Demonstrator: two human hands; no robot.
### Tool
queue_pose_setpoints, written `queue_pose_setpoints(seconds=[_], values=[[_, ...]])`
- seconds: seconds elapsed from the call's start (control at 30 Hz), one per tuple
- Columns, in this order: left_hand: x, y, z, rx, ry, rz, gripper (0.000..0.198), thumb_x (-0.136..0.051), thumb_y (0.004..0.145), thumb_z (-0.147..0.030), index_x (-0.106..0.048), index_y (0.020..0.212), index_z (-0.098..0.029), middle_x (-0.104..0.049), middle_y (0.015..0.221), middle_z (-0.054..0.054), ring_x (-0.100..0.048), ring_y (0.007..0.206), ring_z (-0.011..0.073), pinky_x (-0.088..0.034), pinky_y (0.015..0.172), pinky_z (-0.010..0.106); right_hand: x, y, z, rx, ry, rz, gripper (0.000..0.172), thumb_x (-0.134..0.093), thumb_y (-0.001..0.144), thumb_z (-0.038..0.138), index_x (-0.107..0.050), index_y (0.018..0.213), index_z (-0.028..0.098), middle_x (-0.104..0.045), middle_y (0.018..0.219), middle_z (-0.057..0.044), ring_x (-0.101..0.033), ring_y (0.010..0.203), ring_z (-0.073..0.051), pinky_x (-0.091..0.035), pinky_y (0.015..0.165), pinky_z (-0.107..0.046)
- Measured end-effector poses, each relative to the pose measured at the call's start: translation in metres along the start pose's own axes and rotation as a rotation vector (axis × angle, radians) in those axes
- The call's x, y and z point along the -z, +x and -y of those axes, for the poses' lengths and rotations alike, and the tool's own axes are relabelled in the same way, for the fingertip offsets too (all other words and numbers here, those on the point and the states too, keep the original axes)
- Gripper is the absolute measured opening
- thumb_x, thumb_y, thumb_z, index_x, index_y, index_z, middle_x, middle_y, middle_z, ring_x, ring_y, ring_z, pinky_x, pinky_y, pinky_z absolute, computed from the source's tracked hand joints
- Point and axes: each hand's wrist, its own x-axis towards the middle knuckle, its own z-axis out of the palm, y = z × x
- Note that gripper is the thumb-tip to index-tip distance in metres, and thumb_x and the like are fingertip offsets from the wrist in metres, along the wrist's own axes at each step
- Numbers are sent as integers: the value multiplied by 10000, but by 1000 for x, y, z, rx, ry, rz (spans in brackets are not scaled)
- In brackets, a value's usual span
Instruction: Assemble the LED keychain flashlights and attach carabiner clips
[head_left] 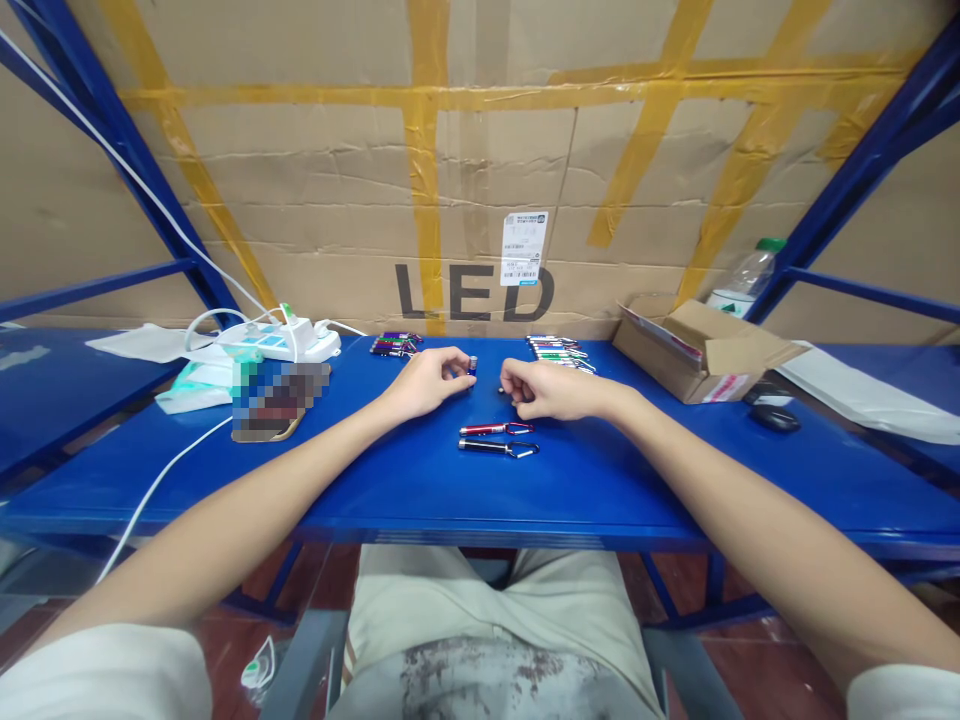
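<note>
My left hand (431, 384) is closed, with thumb and fingers around a small blue flashlight body (472, 366) held upright. To its right, my right hand (551, 389) has its fingers curled together. A tiny dark piece (501, 391) shows at its fingertips, too small to name. In front of both hands, a red keychain flashlight (484, 431) and a black keychain flashlight (484, 446) lie side by side, carabiner clips pointing right. Behind my left hand lies a row of purple and red flashlights (394, 346). Several mixed-colour flashlights (556, 352) lie behind my right hand.
On the left of the blue table (420, 500) are a power strip (300, 340), a face mask (202, 380) and a blurred phone-like object (281, 405). An open cardboard box (697, 355), black mouse (775, 418) and plastic bottle (750, 275) stand right. Taped cardboard (337, 210) walls the back.
</note>
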Motion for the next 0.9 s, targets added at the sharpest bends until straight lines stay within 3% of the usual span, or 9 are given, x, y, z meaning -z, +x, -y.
queue_pose_setpoints(seconds=[0.13, 0.27, 0.47, 0.9], values=[[0, 0, 0, -2, -3, 8, 303, -804, 875, -412, -766, 1065, -179, -821, 1010, 67, -716, 849, 216, -542, 808, 349, 6, -3, 1, -5, 21, -5, 257, -654, 790, 142, -544, 999, 241, -684, 875, 7, -614, 740, -176, -431, 668, -287], [1, 0, -1, 7, -6, 9, 290, -799, 876, -404, -769, 1063, -185, -821, 1005, 66, -720, 846, 217, -543, 813, 354, 12, -5, 2, -8, 3, -56, 233, -658, 793, 146, -593, 1004, 223, -713, 1001, -34, -611, 763, -173, -452, 696, -292], [1, 0, -3, 21, -13, 5, 287, -804, 865, -406, -767, 1044, -185, -814, 982, 59, -715, 817, 212, -539, 793, 348, 7, -1, -3, -10, 24, -15, 261, -676, 803, 162, -635, 1054, 217, -747, 1045, -47, -639, 783, -186, -478, 715, -301], [-6, -4, -3, -59, -79, 88, 326, -792, 867, -441, -776, 1065, -182, -808, 951, 50, -672, 767, 177, -516, 749, 314, -2, 3, -7, -31, 10, 0, 286, -676, 803, 170, -532, 1040, 239, -725, 955, -14, -630, 766, -182, -437, 679, -293]])
